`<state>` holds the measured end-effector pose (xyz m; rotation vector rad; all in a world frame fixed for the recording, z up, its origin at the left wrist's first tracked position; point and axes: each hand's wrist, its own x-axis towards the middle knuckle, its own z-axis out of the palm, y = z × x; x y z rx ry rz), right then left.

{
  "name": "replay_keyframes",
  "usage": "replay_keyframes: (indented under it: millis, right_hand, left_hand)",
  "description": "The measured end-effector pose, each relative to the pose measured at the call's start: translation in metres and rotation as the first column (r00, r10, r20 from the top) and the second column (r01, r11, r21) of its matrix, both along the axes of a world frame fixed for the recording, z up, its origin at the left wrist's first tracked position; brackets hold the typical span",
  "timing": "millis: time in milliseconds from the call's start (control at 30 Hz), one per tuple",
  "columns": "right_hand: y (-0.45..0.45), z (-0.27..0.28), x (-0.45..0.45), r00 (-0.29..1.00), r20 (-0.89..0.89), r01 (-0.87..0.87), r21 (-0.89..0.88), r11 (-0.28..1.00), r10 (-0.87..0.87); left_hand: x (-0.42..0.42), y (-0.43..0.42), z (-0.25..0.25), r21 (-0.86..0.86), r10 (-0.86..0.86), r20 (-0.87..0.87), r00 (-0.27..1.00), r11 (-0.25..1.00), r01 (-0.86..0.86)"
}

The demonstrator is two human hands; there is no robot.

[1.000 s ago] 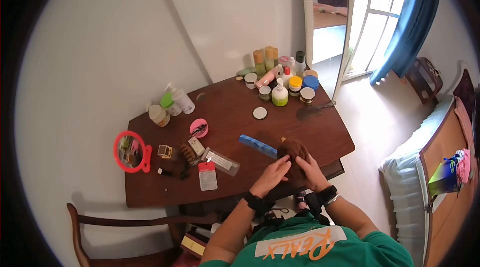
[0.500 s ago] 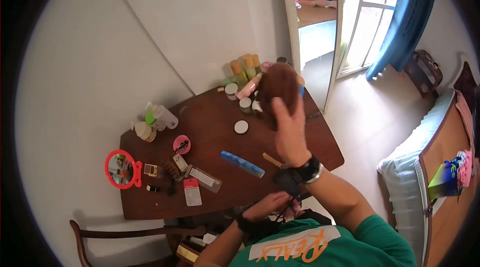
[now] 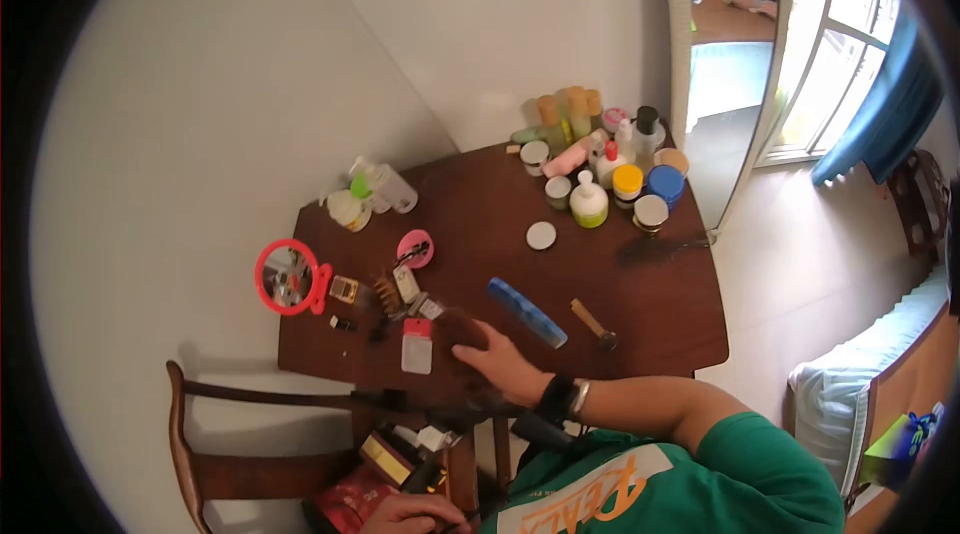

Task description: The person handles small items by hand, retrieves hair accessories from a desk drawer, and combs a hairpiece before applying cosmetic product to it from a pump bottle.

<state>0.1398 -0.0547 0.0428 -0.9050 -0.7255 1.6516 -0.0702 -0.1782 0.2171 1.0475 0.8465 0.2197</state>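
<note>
On the front part of the dark wooden table (image 3: 470,279), my right hand (image 3: 505,366) holds a dark brown fuzzy bundle (image 3: 462,332) beside a red and white card (image 3: 417,346). The bundle partly covers a clear packet (image 3: 427,306). A blue comb (image 3: 527,312) lies right of that hand, and a thin wooden-handled item (image 3: 592,322) lies further right. My left hand (image 3: 415,512) is low at the bottom edge, next to a red bag (image 3: 355,502). Its fingers are curled together, and what they hold is hidden.
Bottles and jars (image 3: 590,202) crowd the back right. More pump bottles (image 3: 388,189) stand at the back left. A pink bowl (image 3: 416,248), a claw clip (image 3: 387,294) and a red-framed mirror (image 3: 290,277) are at the left. A wooden chair (image 3: 260,474) stands in front.
My right hand has carried the brown bundle from over the bottles down to the table's front left. My left hand has moved down and left. Earlier both hands held the bundle. The view has shifted.
</note>
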Motion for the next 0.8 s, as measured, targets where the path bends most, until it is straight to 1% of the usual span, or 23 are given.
replay_keyframes:
  millis: [33, 67, 100, 133, 167, 200, 233, 267, 300, 367, 400, 433, 467, 567, 667, 700, 767, 800]
  right_hand:
    - [-0.003, -0.006, 0.004, 0.981, -0.185, -0.07, -0.092, 0.993, 0.052]
    - [-0.008, 0.011, 0.022, 0.943, -0.318, -0.125, -0.076, 0.989, 0.095]
    - [-0.012, 0.019, 0.041, 0.929, -0.353, -0.17, -0.145, 0.975, 0.11]
    - [-0.016, 0.028, 0.059, 0.941, -0.333, -0.128, -0.194, 0.973, 0.058]
    - [-0.026, 0.053, 0.086, 0.964, -0.259, -0.12, -0.223, 0.967, 0.06]
    - [-0.03, 0.053, 0.105, 0.983, -0.179, -0.065, -0.173, 0.983, 0.034]
    - [-0.037, 0.049, 0.122, 0.995, -0.041, 0.09, -0.061, 0.994, -0.093]
    - [-0.042, 0.054, 0.136, 0.965, 0.105, 0.234, 0.055, 0.971, -0.239]
    - [-0.05, 0.066, 0.151, 0.892, -0.201, 0.311, -0.378, 0.872, -0.406]
    - [-0.068, 0.051, 0.169, 0.827, -0.083, 0.53, -0.211, 0.821, -0.556]
    - [-0.076, 0.043, 0.179, 0.777, -0.027, 0.623, -0.119, 0.773, -0.629]
    - [-0.083, 0.04, 0.181, 0.717, -0.003, 0.695, -0.078, 0.715, -0.697]
    - [-0.094, 0.035, 0.181, 0.649, 0.017, 0.761, -0.036, 0.648, -0.761]
    - [-0.114, 0.033, 0.163, 0.556, 0.028, 0.831, -0.025, 0.555, -0.831]
    - [-0.12, 0.032, 0.14, 0.533, 0.038, 0.845, -0.065, 0.53, -0.845]
    - [-0.121, 0.029, 0.134, 0.545, 0.026, 0.838, -0.054, 0.543, -0.838]
    - [-0.116, 0.033, 0.118, 0.529, 0.046, 0.848, -0.061, 0.526, -0.847]
    - [-0.113, 0.036, 0.108, 0.528, 0.056, 0.849, -0.072, 0.524, -0.847]
  left_hand:
    - [0.01, 0.006, 0.011, 0.075, -0.016, 0.04, 0.999, 0.997, 0.013]
    - [0.019, 0.016, 0.003, 0.117, -0.079, 0.036, 0.996, 0.99, 0.074]
    - [0.031, 0.03, -0.013, 0.162, -0.144, 0.033, 0.989, 0.977, 0.137]
    - [0.052, 0.042, -0.025, 0.11, -0.149, 0.06, 0.987, 0.984, 0.142]
    - [0.071, 0.049, -0.046, 0.073, -0.121, 0.218, 0.968, 0.991, 0.108]
    - [0.092, 0.065, -0.061, -0.045, -0.168, 0.341, 0.925, 0.98, 0.195]
    - [0.111, 0.073, -0.072, -0.125, -0.16, 0.352, 0.922, 0.968, 0.215]
    - [0.128, 0.083, -0.086, 0.014, -0.274, 0.353, 0.895, 0.958, 0.288]
    - [0.139, 0.09, -0.101, -0.03, -0.333, 0.316, 0.888, 0.932, 0.36]
    - [0.154, 0.103, -0.118, 0.063, -0.432, 0.137, 0.891, 0.902, 0.428]
    - [0.155, 0.111, -0.136, 0.369, -0.415, 0.013, 0.91, 0.848, 0.381]
    - [0.156, 0.12, -0.161, 0.638, -0.354, -0.095, 0.93, 0.696, 0.33]
    - [0.154, 0.129, -0.183, 0.84, -0.261, -0.173, 0.95, 0.464, 0.281]
    - [0.144, 0.168, -0.223, 0.913, -0.114, -0.304, 0.946, 0.25, 0.323]
    - [0.132, 0.197, -0.241, 0.912, -0.023, -0.41, 0.912, -0.03, 0.41]
    - [0.127, 0.206, -0.249, 0.892, -0.038, -0.45, 0.892, -0.064, 0.447]
    - [0.118, 0.221, -0.26, 0.843, -0.055, -0.531, 0.845, -0.131, 0.522]
    - [0.114, 0.225, -0.265, 0.847, -0.092, -0.527, 0.845, -0.141, 0.513]
